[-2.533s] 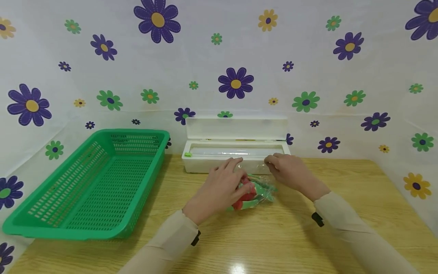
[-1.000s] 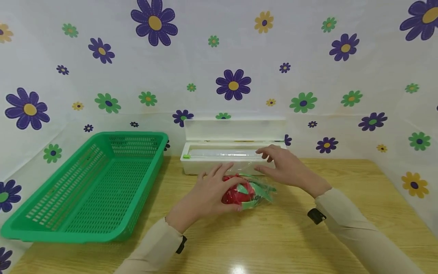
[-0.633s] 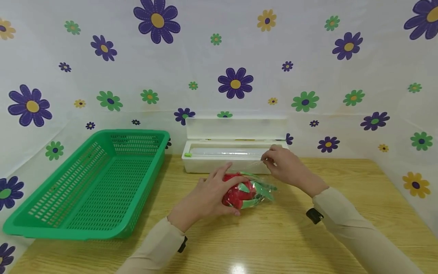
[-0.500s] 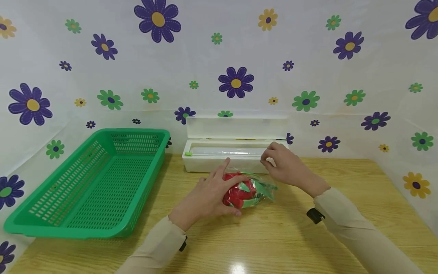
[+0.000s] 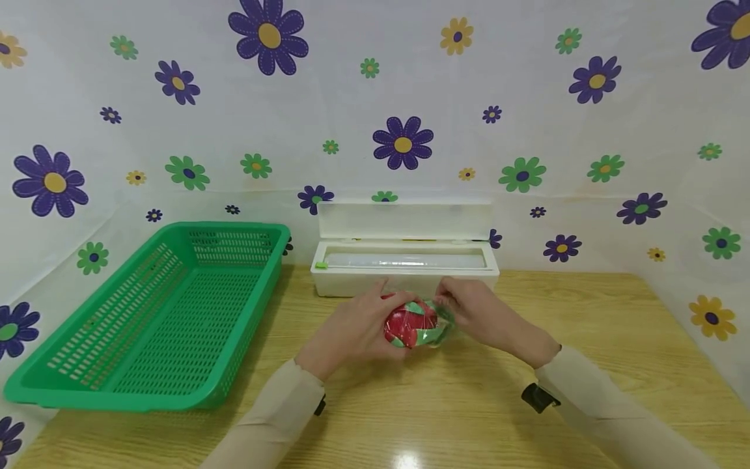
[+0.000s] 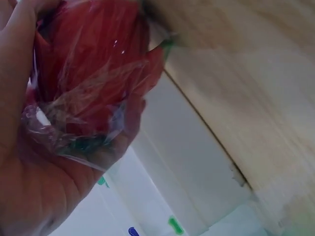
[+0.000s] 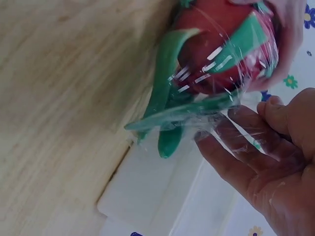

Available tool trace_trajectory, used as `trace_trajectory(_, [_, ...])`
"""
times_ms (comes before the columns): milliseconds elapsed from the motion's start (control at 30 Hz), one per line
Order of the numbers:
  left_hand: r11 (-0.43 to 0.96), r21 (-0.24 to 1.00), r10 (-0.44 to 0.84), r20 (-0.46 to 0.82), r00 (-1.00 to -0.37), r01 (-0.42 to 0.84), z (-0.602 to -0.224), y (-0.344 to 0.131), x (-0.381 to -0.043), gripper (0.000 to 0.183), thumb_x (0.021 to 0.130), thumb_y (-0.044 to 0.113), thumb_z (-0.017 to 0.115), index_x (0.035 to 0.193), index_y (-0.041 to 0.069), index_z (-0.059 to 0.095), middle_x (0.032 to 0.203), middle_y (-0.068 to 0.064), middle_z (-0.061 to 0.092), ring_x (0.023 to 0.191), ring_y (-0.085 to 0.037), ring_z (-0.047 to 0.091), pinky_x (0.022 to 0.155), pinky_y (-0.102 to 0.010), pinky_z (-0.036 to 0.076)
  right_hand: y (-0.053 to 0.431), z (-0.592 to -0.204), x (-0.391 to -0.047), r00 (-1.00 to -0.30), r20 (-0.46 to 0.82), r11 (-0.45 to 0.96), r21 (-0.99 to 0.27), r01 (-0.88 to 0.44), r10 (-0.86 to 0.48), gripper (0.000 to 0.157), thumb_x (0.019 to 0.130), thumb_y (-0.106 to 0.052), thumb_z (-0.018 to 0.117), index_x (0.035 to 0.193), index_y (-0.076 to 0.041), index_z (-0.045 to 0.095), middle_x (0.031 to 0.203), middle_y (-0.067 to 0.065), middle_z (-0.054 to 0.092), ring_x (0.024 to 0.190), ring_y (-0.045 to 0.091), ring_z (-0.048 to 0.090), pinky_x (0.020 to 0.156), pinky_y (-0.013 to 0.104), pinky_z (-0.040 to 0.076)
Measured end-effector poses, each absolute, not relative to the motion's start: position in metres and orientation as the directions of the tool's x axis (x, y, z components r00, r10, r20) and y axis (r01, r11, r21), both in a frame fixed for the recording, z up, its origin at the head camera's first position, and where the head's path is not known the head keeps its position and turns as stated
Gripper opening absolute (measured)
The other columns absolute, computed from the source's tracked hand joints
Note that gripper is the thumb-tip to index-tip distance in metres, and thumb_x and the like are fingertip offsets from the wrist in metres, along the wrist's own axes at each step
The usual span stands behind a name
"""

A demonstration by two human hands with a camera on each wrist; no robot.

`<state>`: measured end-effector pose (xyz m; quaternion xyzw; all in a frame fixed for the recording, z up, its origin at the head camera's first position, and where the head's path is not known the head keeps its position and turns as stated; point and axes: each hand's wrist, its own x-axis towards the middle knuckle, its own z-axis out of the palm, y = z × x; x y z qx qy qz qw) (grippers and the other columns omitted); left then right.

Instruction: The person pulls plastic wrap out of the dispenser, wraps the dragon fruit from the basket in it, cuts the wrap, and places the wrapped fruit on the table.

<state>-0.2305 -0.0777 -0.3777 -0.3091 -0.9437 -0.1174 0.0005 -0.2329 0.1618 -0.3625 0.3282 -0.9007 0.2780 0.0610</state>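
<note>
A red dragon fruit (image 5: 409,324) with green scales sits over the wood table, covered in clear cling film (image 7: 211,115). My left hand (image 5: 356,324) grips it from the left, thumb below and fingers over the far side. The left wrist view shows the palm (image 6: 54,187) against the wrapped end. At the leafy right end, my right hand (image 5: 476,311) pinches the loose film with curled fingers. In the right wrist view film stretches across those fingers (image 7: 231,160), and the long green leaf tips (image 7: 170,142) are folded under it.
Just behind the hands stands a white cling film box (image 5: 351,284), lid (image 5: 404,220) raised, with a film roll (image 5: 398,260) inside and a green slider (image 5: 321,265) at its left. A large green basket (image 5: 219,365) occupies the left side. A flowered cloth hangs behind.
My right hand has come down and left from the box front to the fruit's leafy end, bringing film with it. The leaf tips, sticking out rightward before, are now gathered in. My left hand keeps its hold.
</note>
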Motion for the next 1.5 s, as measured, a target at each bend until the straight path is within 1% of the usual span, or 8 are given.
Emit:
trace_trajectory(200, [0.776,0.283,0.583,0.022,-0.812,0.564,-0.370,-0.077,-0.233,0.080,0.077,0.060,0.079,0.147,0.036,0.048,0.148,-0.018,0.052,0.124,-0.036,0.062,0.097,-0.049,0.058,0.160,-0.370,-0.217,-0.752,0.337,0.613,-0.438,-0.658,-0.567,0.003,0.098,-0.003,0.064,0.095,-0.005,0.064,0.088,0.004,0.072,0.079,0.012,0.065,0.067,0.021,0.054])
trace_trajectory(400, [0.780,0.417,0.544,-0.083,-0.835,0.467,-0.372,-0.079,-0.240,0.079,0.082,0.064,0.069,0.150,0.033,0.046,0.129,-0.002,0.064,0.109,-0.019,0.061,0.088,-0.037,0.058,0.163,-0.389,-0.210,-0.660,0.449,0.558,-0.354,-0.751,-0.602,0.007,0.093,0.004,0.069,0.098,-0.001,0.071,0.088,0.002,0.063,0.077,0.004,0.058,0.067,0.018,0.054])
trace_trajectory(600, [0.757,0.569,0.488,-0.165,-0.857,0.322,-0.377,-0.087,-0.250,0.083,0.082,0.067,0.070,0.152,0.030,0.045,0.135,0.000,0.062,0.115,-0.020,0.061,0.093,-0.040,0.057,0.169,-0.393,-0.205,-0.679,0.363,0.534,-0.425,-0.730,-0.639,0.040,0.091,-0.002,0.073,0.129,0.005,0.066,0.102,0.005,0.061,0.085,0.012,0.059,0.073,0.027,0.057])
trace_trajectory(800, [0.722,0.628,0.495,-0.175,-0.851,0.291,-0.372,-0.101,-0.252,0.083,0.084,0.068,0.069,0.152,0.027,0.044,0.144,-0.005,0.057,0.126,-0.027,0.057,0.097,-0.046,0.057,0.173,-0.394,-0.205,-0.705,0.306,0.589,-0.394,-0.705,-0.639,0.057,0.084,0.002,0.079,0.138,-0.001,0.062,0.122,0.008,0.061,0.110,0.023,0.065,0.094,0.039,0.059])
trace_trajectory(900, [0.686,0.665,0.511,-0.150,-0.847,0.296,-0.367,-0.115,-0.245,0.083,0.087,0.058,0.073,0.155,0.023,0.042,0.151,-0.010,0.052,0.132,-0.033,0.056,0.099,-0.049,0.056,0.174,-0.397,-0.205,-0.703,0.315,0.605,-0.361,-0.710,-0.637,0.059,0.082,0.004,0.080,0.138,-0.003,0.062,0.124,0.009,0.062,0.112,0.024,0.066,0.094,0.039,0.059])
trace_trajectory(1033, [0.643,0.699,0.525,-0.106,-0.845,0.312,-0.361,-0.132,-0.231,0.079,0.088,0.034,0.081,0.155,0.016,0.042,0.153,-0.015,0.051,0.122,-0.035,0.066,0.097,-0.047,0.058,0.176,-0.400,-0.207,-0.709,0.326,0.623,-0.339,-0.705,-0.625,0.059,0.083,0.002,0.081,0.139,-0.006,0.062,0.125,0.007,0.062,0.109,0.022,0.068,0.093,0.038,0.060])
trace_trajectory(1200, [0.641,0.694,0.481,-0.030,-0.876,0.328,-0.361,-0.136,-0.222,0.060,0.093,0.006,0.072,0.149,0.013,0.051,0.146,-0.017,0.058,0.113,-0.035,0.072,0.089,-0.039,0.062,0.184,-0.405,-0.217,-0.720,0.349,0.612,-0.381,-0.693,-0.599,0.051,0.088,-0.002,0.077,0.136,-0.007,0.064,0.129,0.006,0.064,0.115,0.023,0.068,0.096,0.039,0.058])
trace_trajectory(1500, [0.701,0.639,0.338,0.094,-0.936,0.317,-0.368,-0.129,-0.226,0.025,0.096,0.013,0.071,0.121,0.013,0.076,0.105,-0.006,0.077,0.084,-0.015,0.072,0.074,-0.028,0.061,0.194,-0.408,-0.230,-0.715,0.273,0.544,-0.495,-0.678,-0.643,0.063,0.085,-0.003,0.080,0.143,-0.004,0.057,0.138,0.016,0.062,0.127,0.036,0.062,0.102,0.048,0.054])
